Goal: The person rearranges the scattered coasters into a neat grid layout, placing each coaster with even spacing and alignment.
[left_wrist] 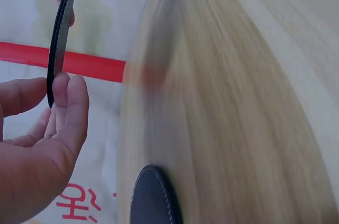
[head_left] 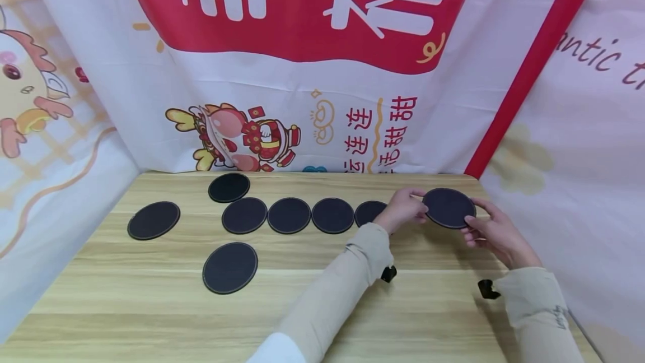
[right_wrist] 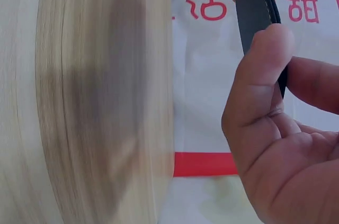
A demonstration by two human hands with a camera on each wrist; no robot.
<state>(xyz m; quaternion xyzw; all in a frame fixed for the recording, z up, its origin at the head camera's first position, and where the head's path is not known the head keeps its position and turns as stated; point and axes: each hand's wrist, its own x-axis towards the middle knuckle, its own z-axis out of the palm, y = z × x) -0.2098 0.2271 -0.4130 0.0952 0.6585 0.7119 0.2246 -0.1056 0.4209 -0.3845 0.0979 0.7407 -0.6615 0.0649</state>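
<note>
Over my remote feed, the held disc (head_left: 448, 208) reads matt, leather-like, thread-stitched along its edge. Tabletop (head_left: 151, 310): smooth, wood-grained. Backdrop (head_left: 272, 76): printed cloth, softly creased. I log the sleeves (head_left: 335, 290) as matt cloth, wrinkled.

Booth-like spot, exact type unclear: wood-grain tbl (head_left: 428, 318), printed hangings (head_left: 282, 74) 3 sides.

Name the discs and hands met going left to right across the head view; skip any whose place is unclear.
Lone left disc, row's second disc, row's third disc, row's fourth disc, left hand, held disc, right hand.
</note>
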